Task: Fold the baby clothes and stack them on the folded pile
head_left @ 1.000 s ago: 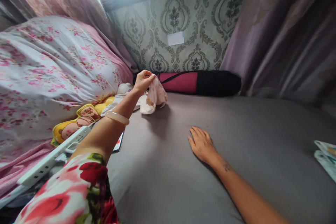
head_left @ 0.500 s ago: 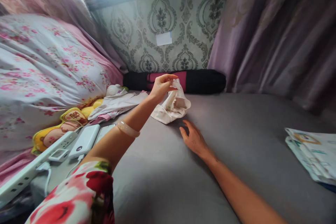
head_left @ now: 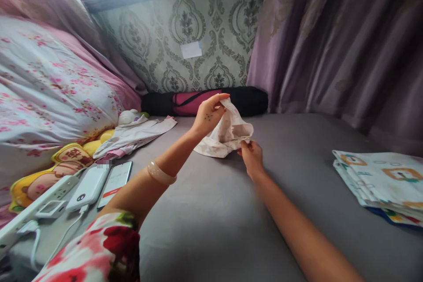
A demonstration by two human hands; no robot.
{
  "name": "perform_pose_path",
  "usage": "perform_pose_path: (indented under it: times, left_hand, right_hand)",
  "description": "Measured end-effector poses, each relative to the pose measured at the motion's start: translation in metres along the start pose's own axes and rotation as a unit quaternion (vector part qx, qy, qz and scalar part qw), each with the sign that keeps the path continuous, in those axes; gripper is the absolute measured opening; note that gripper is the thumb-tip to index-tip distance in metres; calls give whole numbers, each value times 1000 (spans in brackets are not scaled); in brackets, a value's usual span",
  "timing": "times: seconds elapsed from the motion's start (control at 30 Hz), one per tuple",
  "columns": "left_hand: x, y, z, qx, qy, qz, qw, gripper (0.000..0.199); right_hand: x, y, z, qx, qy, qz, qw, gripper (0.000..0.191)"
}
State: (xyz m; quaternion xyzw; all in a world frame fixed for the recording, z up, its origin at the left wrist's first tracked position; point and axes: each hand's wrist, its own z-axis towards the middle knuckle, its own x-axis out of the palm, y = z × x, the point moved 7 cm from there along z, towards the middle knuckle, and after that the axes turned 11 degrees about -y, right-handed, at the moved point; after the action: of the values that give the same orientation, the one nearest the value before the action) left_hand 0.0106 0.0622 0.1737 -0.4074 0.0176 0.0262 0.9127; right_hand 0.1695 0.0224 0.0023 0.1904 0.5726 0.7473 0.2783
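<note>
A small, crumpled white garment (head_left: 228,131) with a faint print is partly lifted off the grey bed sheet (head_left: 198,211); its exact kind is unclear. My left hand (head_left: 211,113) pinches its upper end between thumb and fingers. At the garment's lower right edge, my right hand (head_left: 251,156) is closed on the fabric. The lower part of the garment hangs down to the sheet, with an open fold facing right.
To the left lie a light garment (head_left: 132,136), a phone (head_left: 115,183), a white power bank (head_left: 89,185), a power strip (head_left: 42,202) and a yellow plush toy (head_left: 36,180). A folded cloth stack (head_left: 380,180) sits at right. Along the wall lies a black-and-pink bag (head_left: 244,100).
My right hand, open and apart from the garment before, has moved up and taken hold of its right edge. My left hand still grips the top. The view has turned slightly right.
</note>
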Motion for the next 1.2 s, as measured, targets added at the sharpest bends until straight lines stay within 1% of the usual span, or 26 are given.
perform_pose_path:
  times: [0.07, 0.13, 0.2, 0.3, 0.37, 0.4, 0.43, 0.5, 0.57, 0.6, 0.63, 0.67, 0.73, 0.8, 0.87, 0.93, 1.03, 1.2]
  left_hand:
    - [-11, 2, 2, 21, -33, 52, 998, 35]
    - [-23, 2, 4, 37, -67, 96, 992, 31]
    - [-35, 0, 3, 51, -96, 130, 985, 25]
    - [-47, -6, -1, 62, -129, 166, 976, 21]
    - [-51, -12, -6, 66, -145, 187, 969, 18]
    - [-53, -15, -8, 66, -152, 199, 966, 16]
    - [-53, -17, -11, 64, -158, 211, 962, 14]
    - [-55, -19, -16, 58, -170, 235, 955, 11]
    - [-56, -18, -21, 56, -179, 256, 948, 15]
    - [-56, -16, -24, 55, -178, 266, 946, 17]
    - [-56, -13, -27, 53, -172, 274, 945, 18]
    - [-55, -8, -29, 46, -158, 276, 947, 18]
    - [-50, 5, -35, 13, -108, 256, 960, 16]
    - [-45, 23, -42, -49, -54, 214, 974, 17]
    - [-40, 38, -51, -113, -21, 178, 977, 19]
    - [-36, 49, -58, -152, -7, 161, 975, 18]
    - [-29, 58, -67, -180, 12, 148, 972, 17]
    - [-15, 73, -82, -238, 54, 120, 962, 21]
  right_hand:
    - [-10, 4, 11, 13, -19, 26, 999, 33]
    - [-23, 14, 23, 15, -53, 51, 997, 36]
    - [-40, 34, 35, -12, -85, 69, 994, 39]
    - [-66, 77, 43, -82, -99, 82, 988, 40]
    - [-81, 108, 40, -130, -87, 76, 985, 36]
    - [-87, 122, 38, -142, -68, 67, 985, 33]
    - [-91, 133, 34, -140, -44, 61, 987, 30]
    - [-96, 143, 28, -88, 8, 68, 994, 25]
    - [-97, 146, 23, -34, 57, 63, 996, 24]
    - [-97, 146, 22, -21, 77, 51, 996, 26]
    - [-96, 146, 21, -23, 92, 28, 995, 29]
    - [-96, 145, 21, -35, 106, -5, 994, 33]
    - [-93, 143, 24, -78, 130, -75, 986, 39]
    - [-89, 136, 27, -112, 156, -124, 973, 40]
    - [-86, 125, 31, -119, 181, -144, 966, 38]
    - [-85, 112, 37, -115, 186, -167, 961, 35]
    - [-86, 94, 47, -116, 167, -211, 956, 31]
    - [-85, 74, 59, -124, 168, -243, 947, 29]
